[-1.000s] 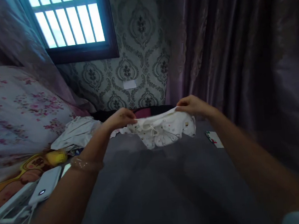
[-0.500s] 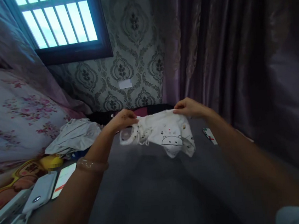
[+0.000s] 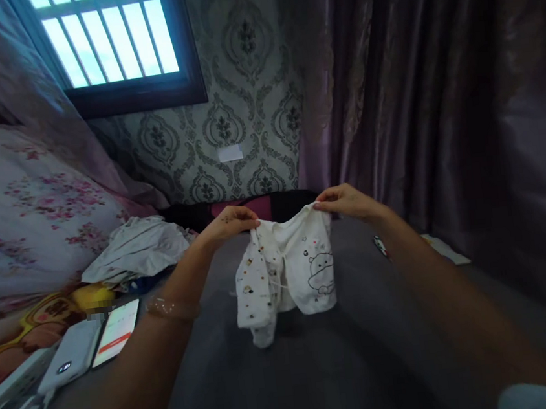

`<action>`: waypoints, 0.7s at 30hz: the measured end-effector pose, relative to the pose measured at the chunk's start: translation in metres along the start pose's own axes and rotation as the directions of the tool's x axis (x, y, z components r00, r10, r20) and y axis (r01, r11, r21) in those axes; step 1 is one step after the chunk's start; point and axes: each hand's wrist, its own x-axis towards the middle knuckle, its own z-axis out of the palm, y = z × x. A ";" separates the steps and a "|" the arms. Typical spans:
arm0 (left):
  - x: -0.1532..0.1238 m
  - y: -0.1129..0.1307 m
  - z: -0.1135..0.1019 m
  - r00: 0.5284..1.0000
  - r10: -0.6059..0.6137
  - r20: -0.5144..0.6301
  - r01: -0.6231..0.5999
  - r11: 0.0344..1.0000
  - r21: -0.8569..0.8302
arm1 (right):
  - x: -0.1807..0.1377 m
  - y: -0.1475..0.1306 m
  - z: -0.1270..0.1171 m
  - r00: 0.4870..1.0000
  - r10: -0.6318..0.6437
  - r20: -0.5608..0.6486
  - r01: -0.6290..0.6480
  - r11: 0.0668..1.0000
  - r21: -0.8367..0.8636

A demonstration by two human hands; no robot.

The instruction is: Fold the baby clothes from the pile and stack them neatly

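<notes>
A small white baby top (image 3: 303,266) hangs between my two hands over the grey sheet (image 3: 291,378). It has a line-drawn animal on the front panel and a small scattered print on the sleeve at the left. My left hand (image 3: 233,223) pinches the upper left of the top, fingers closed. The upper right edge is pinched by my right hand (image 3: 345,200), thumb against fingers. A thin white tie shows near the middle of the front. The lower part droops freely, the sleeve end hanging lowest.
On the left lie a crumpled white cloth (image 3: 136,248), a phone with a lit screen (image 3: 116,331), a pale power bank (image 3: 71,356) and a white power strip (image 3: 21,380). A small patterned item (image 3: 380,246) and a pale flat piece (image 3: 446,249) are beyond my right forearm.
The baby top has swung down from a bunched, sideways billow and now hangs longer, its sleeve dangling at the left. Both hands keep their hold and stay nearly in place.
</notes>
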 end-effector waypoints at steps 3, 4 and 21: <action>0.013 -0.018 0.003 0.996 -0.036 -0.086 0.035 0.999 -0.010 | 0.010 0.014 0.006 0.995 -0.040 -0.095 0.040 0.999 -0.002; 0.018 -0.024 0.005 0.992 -0.045 -0.116 0.043 0.999 -0.019 | 0.013 0.017 0.009 0.988 -0.054 -0.142 0.051 0.998 -0.026; 0.025 -0.035 0.040 0.787 0.428 -0.445 -0.139 0.825 0.548 | -0.002 0.020 0.015 0.824 -0.394 -0.407 0.094 0.804 -0.587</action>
